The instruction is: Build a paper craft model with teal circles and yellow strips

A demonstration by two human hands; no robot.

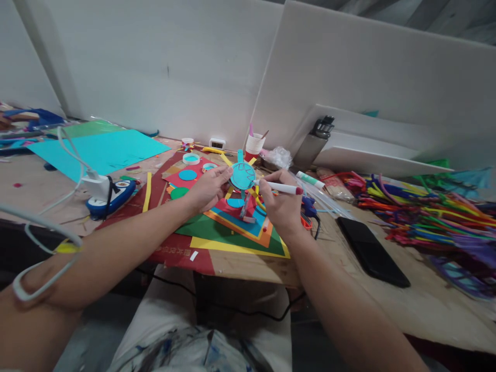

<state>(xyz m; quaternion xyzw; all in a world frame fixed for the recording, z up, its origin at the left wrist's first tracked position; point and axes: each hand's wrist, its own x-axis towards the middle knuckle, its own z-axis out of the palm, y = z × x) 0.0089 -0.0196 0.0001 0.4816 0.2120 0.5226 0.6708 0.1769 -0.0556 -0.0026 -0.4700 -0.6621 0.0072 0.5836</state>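
left hand (209, 188): pinched the disc (243, 176) by its left edge, apparently to steady it
right hand (285, 205): clasped the marker (282, 187) near its tip, likely for control
disc: sat mid-frame above the paper (209, 227), inked face showing

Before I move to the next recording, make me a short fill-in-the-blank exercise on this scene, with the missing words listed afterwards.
The right hand holds a white marker whose end away from the round blue piece is coloured ____.
The round blue piece is held in the ____ hand.
The phone is coloured ____.

Missing words: red; left; black.
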